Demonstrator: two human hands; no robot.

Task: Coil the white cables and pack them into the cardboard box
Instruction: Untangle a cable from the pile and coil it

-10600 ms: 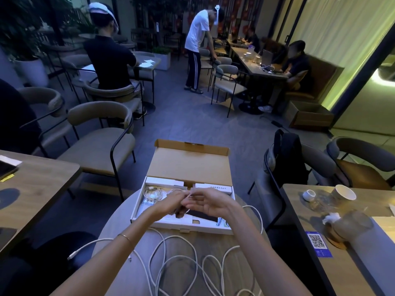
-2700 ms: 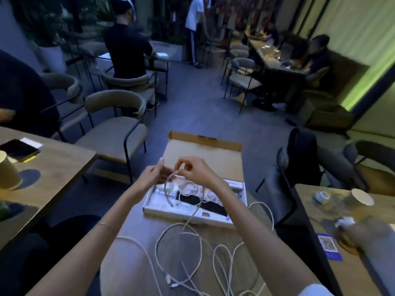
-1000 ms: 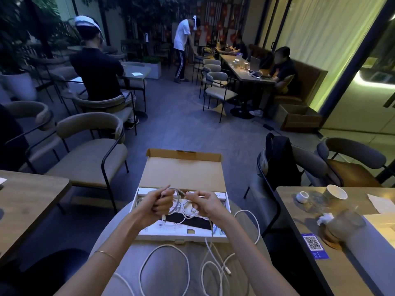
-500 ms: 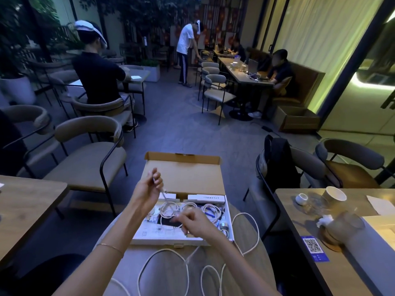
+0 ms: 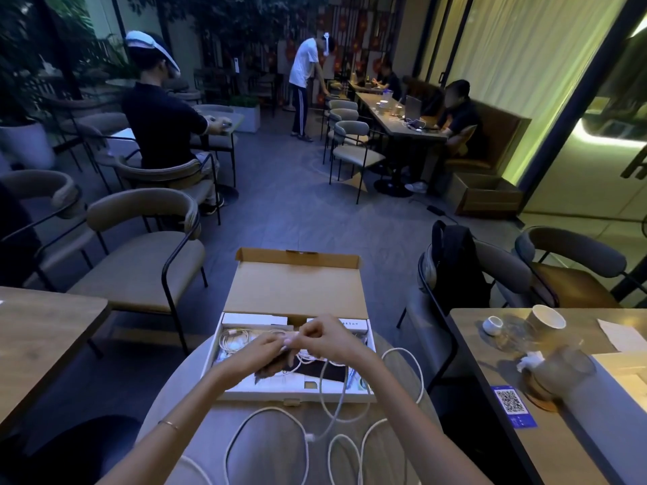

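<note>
The flat cardboard box (image 5: 297,393) lies on a round table (image 5: 280,446), its brown lid (image 5: 296,285) folded back. Coiled white cables (image 5: 234,340) rest in its left part. My left hand (image 5: 255,355) and my right hand (image 5: 327,339) meet above the box's middle, fingertips pinched together on a white cable (image 5: 329,397) that drops from them over the box's front edge. Loose white cable loops (image 5: 297,439) sprawl over the table near me. What lies under my hands is hidden.
Wooden tables stand at my left (image 5: 42,334) and right (image 5: 546,397), the right one bearing cups (image 5: 548,318) and a glass. A chair (image 5: 140,260) stands beyond the box on the left, a chair with a black backpack (image 5: 455,267) on the right. Several people sit or stand farther off.
My left hand has come down from above the lid and my right hand has moved up; both now meet over the box, pinching the cable between them.
</note>
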